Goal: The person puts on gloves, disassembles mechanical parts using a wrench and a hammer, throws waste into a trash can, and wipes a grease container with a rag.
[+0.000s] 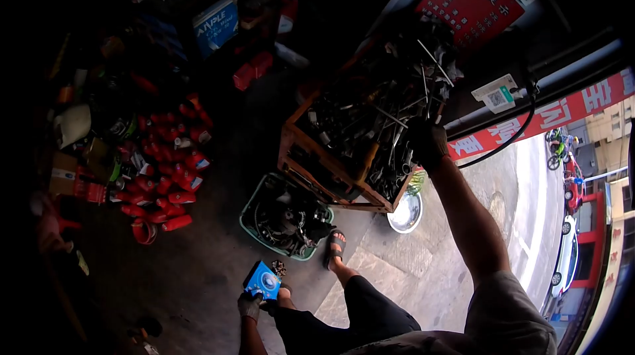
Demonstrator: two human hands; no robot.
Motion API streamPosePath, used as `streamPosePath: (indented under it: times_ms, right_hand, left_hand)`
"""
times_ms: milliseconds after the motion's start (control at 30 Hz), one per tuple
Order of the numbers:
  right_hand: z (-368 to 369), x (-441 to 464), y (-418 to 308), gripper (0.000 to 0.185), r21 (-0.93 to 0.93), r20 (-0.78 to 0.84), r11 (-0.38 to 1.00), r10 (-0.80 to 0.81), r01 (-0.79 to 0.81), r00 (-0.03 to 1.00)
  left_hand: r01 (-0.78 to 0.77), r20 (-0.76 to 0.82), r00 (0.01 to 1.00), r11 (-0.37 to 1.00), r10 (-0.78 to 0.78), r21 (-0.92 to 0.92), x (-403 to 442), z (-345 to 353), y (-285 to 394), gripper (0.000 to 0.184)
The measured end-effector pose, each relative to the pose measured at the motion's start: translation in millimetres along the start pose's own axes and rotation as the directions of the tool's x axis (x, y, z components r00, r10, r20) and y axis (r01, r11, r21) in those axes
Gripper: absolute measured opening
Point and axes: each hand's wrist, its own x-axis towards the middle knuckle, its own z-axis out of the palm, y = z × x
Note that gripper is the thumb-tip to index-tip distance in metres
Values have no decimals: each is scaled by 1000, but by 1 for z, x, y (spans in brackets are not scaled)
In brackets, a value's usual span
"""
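My left hand [249,306], in a grey work glove, grips the lower edge of a flat blue box [262,280] with a round picture on its face. My right arm stretches out to a wooden-framed tool bench [325,168] heaped with hand tools. Over the right end of that heap is my right hand [428,142], in a dark glove. Its fingers blend into the shadow, so whether they hold a tool is hidden. Close by lie long metal rods [391,116] and a yellowish tool handle [369,160].
Below the bench stands a green-rimmed tub [247,217] of dark parts. A shiny metal basin [405,213] is beside the bench. Many red bottles [162,173] cover the floor at left. A black cable [522,131] hangs at right, near the street.
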Motion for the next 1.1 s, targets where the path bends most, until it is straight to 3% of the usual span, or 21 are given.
streamPosePath:
  times_ms: [33,67,100,167,267,367,433,533,567,600,633,667,733,767,800,867,900,933,1000,1067,1100]
  right_hand:
    - [-2,12,8,12,2,2,1000,-2,2,1000]
    - [-5,26,18,12,-343,4,922,-187,178,982]
    - [-7,39,26,12,-640,70,701,-355,315,932]
    - [-9,69,37,19,-711,139,600,-391,367,910]
    - [7,87,26,34,-560,-60,829,-23,-15,998]
    - [20,118,59,42,-713,-1,686,-210,147,978]
    - [23,116,55,40,-724,24,667,-228,174,973]
    - [19,108,46,37,-602,-1,789,-157,125,988]
    - [18,104,43,36,-513,-10,854,-108,87,994]
    - [15,100,40,35,-402,-19,915,-46,35,999]
    - [12,94,37,34,-252,-20,967,33,-37,999]
    - [8,86,32,33,-67,-12,988,138,-138,990]
    - [0,60,14,31,249,32,917,313,-311,949]
    - [-3,40,2,30,350,57,864,367,-363,928]
    - [-5,20,-8,30,364,54,861,360,-354,931]
    - [1,-27,-27,28,201,-7,972,126,-122,992]
    - [7,-54,-50,24,233,88,965,100,-118,991]
    - [23,-83,-68,21,262,182,957,74,-121,980]
    - [66,-138,-58,19,456,324,837,162,-303,932]
    - [112,-188,-50,18,316,734,746,199,-586,649]
    - [140,-209,-29,20,188,863,678,231,-711,449]
  left_hand:
    - [-21,-33,999,994,25,105,3,-1,-10,38]
    - [-21,-37,999,994,25,105,1,-1,-8,38]
    - [-35,-42,998,989,42,145,-4,-2,-5,38]
    - [-44,-50,997,981,55,188,-21,-3,7,38]
    - [95,-20,995,995,-95,-8,-49,-3,40,40]
    - [51,-52,997,997,-48,54,-36,-2,-9,38]
    - [29,-21,999,999,-29,39,-39,-2,-12,36]
    - [-25,-35,999,994,29,108,-54,-1,58,34]
    - [19,-2,1000,1000,-19,-8,-61,-1,72,33]
    - [47,31,999,996,-44,-82,-48,0,42,34]
    - [-16,-16,1000,993,18,121,-44,-1,35,35]
    - [32,-32,999,994,-29,100,-40,-3,21,36]
    - [60,-22,998,990,-58,129,-66,-8,86,38]
    - [23,-42,999,985,-16,172,-57,-11,58,37]
    - [-15,-57,998,977,28,212,-43,-8,27,37]
    - [-36,-94,994,985,52,171,-38,-7,3,36]
    - [-70,-90,992,984,86,165,-43,-9,21,35]
    - [6,-67,998,995,-13,-99,-54,-8,54,31]
    - [-21,-87,996,990,9,-142,-43,-3,33,28]
    - [-21,-73,997,995,14,-93,-36,-1,38,27]
    - [-6,-51,999,982,-3,-190,-33,4,41,29]
